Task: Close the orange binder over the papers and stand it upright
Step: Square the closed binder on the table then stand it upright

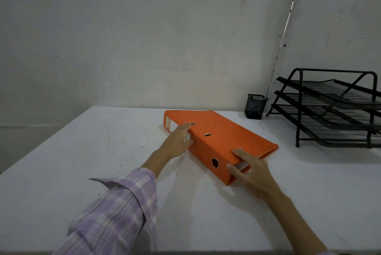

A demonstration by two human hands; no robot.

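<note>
The orange binder (224, 135) lies flat and closed on the white table (103, 151), turned diagonally, its spine with a round finger hole facing me. White paper edges show at its near end. My left hand (177, 141) rests against the spine near the far end, fingers spread on the cover's edge. My right hand (250, 169) grips the near end, thumb over the spine corner and fingers on the cover and the paper edge.
A black mesh pen cup (255, 106) stands at the back of the table, right of the binder. A black three-tier letter tray (334, 108) fills the back right corner. A grey wall rises behind the table.
</note>
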